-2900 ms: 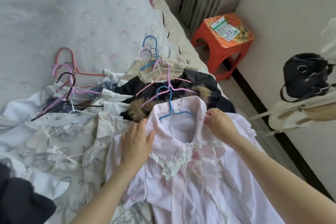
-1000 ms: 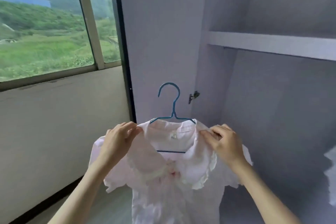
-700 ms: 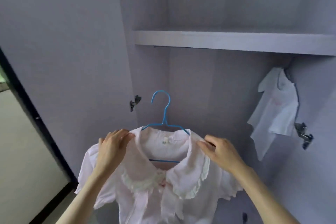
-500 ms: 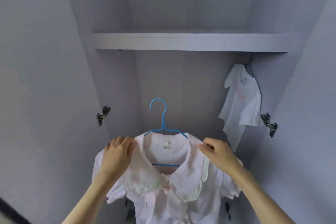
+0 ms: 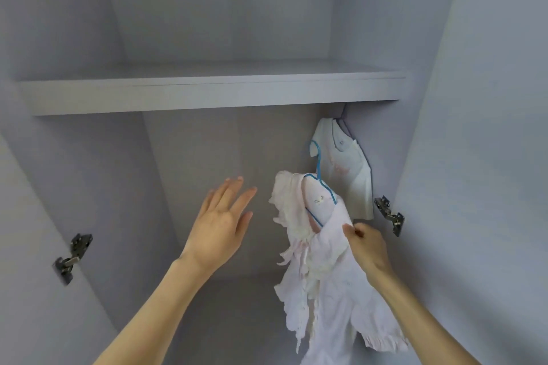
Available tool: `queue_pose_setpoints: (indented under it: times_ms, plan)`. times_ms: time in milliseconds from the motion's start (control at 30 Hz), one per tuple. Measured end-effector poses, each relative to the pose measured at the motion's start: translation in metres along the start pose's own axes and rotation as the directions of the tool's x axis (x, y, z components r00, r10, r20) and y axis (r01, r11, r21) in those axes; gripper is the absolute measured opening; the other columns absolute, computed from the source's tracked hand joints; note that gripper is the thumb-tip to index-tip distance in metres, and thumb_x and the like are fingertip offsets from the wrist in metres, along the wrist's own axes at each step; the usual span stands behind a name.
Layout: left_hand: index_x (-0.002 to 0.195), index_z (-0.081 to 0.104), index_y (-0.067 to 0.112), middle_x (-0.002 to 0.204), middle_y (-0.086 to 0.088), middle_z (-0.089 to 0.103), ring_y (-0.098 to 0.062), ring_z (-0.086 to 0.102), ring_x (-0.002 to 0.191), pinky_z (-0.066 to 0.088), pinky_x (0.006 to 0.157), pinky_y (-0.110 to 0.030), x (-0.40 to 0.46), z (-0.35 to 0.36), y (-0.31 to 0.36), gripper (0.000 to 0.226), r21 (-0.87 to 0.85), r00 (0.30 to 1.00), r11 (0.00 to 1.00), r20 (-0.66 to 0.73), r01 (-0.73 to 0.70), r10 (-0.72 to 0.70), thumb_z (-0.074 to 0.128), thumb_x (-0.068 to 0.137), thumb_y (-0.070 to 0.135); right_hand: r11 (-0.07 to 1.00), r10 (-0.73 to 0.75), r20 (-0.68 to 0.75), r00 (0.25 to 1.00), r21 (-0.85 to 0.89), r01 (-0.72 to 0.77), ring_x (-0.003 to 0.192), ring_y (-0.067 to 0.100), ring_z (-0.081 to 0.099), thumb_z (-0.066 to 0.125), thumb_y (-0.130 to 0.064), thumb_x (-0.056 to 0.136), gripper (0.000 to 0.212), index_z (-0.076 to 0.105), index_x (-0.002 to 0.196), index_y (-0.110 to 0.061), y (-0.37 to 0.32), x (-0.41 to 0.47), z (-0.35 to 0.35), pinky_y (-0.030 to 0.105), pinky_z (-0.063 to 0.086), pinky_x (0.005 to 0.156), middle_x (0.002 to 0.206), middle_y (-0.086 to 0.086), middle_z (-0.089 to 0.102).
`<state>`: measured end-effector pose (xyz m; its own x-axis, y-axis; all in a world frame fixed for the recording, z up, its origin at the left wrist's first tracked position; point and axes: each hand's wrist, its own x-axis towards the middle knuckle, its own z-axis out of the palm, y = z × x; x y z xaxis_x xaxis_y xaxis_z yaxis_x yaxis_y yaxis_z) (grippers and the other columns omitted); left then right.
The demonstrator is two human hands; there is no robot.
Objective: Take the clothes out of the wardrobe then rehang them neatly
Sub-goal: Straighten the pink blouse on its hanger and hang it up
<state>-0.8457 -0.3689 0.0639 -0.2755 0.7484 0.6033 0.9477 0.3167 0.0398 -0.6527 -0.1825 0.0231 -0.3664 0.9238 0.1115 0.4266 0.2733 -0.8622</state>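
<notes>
A pale pink blouse (image 5: 326,270) with a frilled collar hangs on a blue wire hanger (image 5: 318,175), turned edge-on inside the grey wardrobe (image 5: 207,157). My right hand (image 5: 366,246) pinches the blouse at its shoulder, low right of the hanger. My left hand (image 5: 221,222) is off the blouse, fingers spread and straight, hovering to its left. The hanger's hook rises in front of a white T-shirt (image 5: 347,166) that hangs at the wardrobe's right end under the shelf (image 5: 207,92). The rail is hidden by the shelf.
Metal door hinges sit on both side walls, one hinge (image 5: 71,258) at the left and another hinge (image 5: 390,215) at the right, close to my right hand. The wardrobe space left of the blouse holds no clothes.
My left hand has let go of the blouse's shoulder and opened. The blouse has swung edge-on and moved right and up toward the white T-shirt, held by my right hand alone.
</notes>
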Motion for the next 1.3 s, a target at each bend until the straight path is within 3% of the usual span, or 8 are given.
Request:
queue_pose_setpoints:
  times_ms: [167,333,467,633,967,1033,1167,1300]
  plan:
    - [0.142,0.035,0.014,0.148,-0.015,0.031,-0.035,0.024,0.139,0.022,0.111,-0.051,0.072,-0.008,0.003,0.050,0.082,0.981,0.995,-0.178,-0.065,0.079,0.045,0.093,0.018,0.992,-0.015,-0.060,0.998,0.121,0.023,0.052,0.016,0.025,0.046,-0.009,0.091,0.037,0.027,0.059,-0.010,-0.013,0.055,0.012,0.026,0.021,0.046,0.057,0.003,0.030]
    - [0.145,0.026,0.015,0.152,-0.017,0.021,-0.039,0.012,0.140,0.010,0.110,-0.057,0.159,-0.007,0.010,0.060,0.217,0.955,0.974,-0.273,-0.060,0.119,0.051,0.091,0.021,0.973,-0.027,-0.056,0.998,0.227,0.039,0.051,0.014,0.024,0.043,-0.009,0.090,0.034,0.029,0.059,-0.011,-0.034,0.126,0.016,0.027,0.022,0.049,0.054,0.001,0.028]
    - [0.145,0.025,0.016,0.150,-0.019,0.024,-0.040,0.015,0.138,0.010,0.106,-0.062,0.204,0.009,0.004,0.068,0.263,0.951,0.965,-0.302,0.016,0.066,0.057,0.087,0.031,0.976,-0.039,-0.073,0.997,0.210,0.054,0.050,0.015,0.029,0.043,-0.011,0.090,0.030,0.036,0.062,-0.007,-0.051,0.179,0.017,0.029,0.026,0.050,0.056,0.004,0.036]
    - [0.139,0.041,0.013,0.128,-0.019,0.048,-0.039,0.039,0.121,0.020,0.105,-0.062,0.225,0.017,-0.004,0.068,0.330,0.898,0.940,-0.434,0.081,0.075,0.069,0.081,0.031,0.982,0.002,-0.123,0.992,0.185,0.021,0.050,0.019,0.034,0.043,-0.014,0.091,0.036,0.037,0.056,-0.014,-0.059,0.231,0.029,0.027,0.025,0.048,0.056,0.002,0.040]
    - [0.130,0.053,0.018,0.119,-0.016,0.053,-0.037,0.049,0.112,0.022,0.107,-0.058,0.230,0.019,0.002,0.060,0.291,0.855,0.948,-0.517,0.133,0.039,0.075,0.075,0.030,0.998,0.021,-0.140,0.990,0.069,-0.012,0.059,0.023,0.050,0.046,-0.026,0.091,0.033,0.054,0.060,-0.017,-0.042,0.266,0.055,0.030,0.041,0.058,0.070,0.009,0.059]
    - [0.129,0.053,0.018,0.119,-0.016,0.053,-0.036,0.049,0.112,0.023,0.107,-0.058,0.230,0.019,0.002,0.060,0.290,0.851,0.948,-0.524,0.129,0.044,0.075,0.075,0.030,0.993,0.044,-0.117,0.992,0.109,-0.031,0.065,0.028,0.053,0.047,-0.021,0.093,0.029,0.059,0.068,-0.012,-0.046,0.271,0.049,0.033,0.044,0.063,0.079,0.014,0.062]
    - [0.129,0.052,0.020,0.119,-0.015,0.052,-0.034,0.048,0.111,0.023,0.106,-0.057,0.230,0.018,0.002,0.059,0.282,0.846,0.951,-0.531,0.123,0.048,0.075,0.075,0.030,0.995,0.096,-0.139,0.986,0.025,-0.093,0.109,0.040,0.054,0.044,-0.011,0.095,0.030,0.061,0.110,0.009,-0.047,0.280,0.035,0.035,0.042,0.086,0.115,0.024,0.060]
    - [0.128,0.052,0.021,0.119,-0.015,0.053,-0.033,0.046,0.111,0.024,0.106,-0.056,0.230,0.017,0.001,0.059,0.284,0.847,0.951,-0.530,0.127,0.045,0.075,0.075,0.032,0.991,0.133,-0.201,0.971,0.032,-0.129,0.111,0.042,0.053,0.043,-0.007,0.094,0.031,0.054,0.116,0.011,-0.040,0.282,0.029,0.040,0.044,0.089,0.121,0.029,0.055]
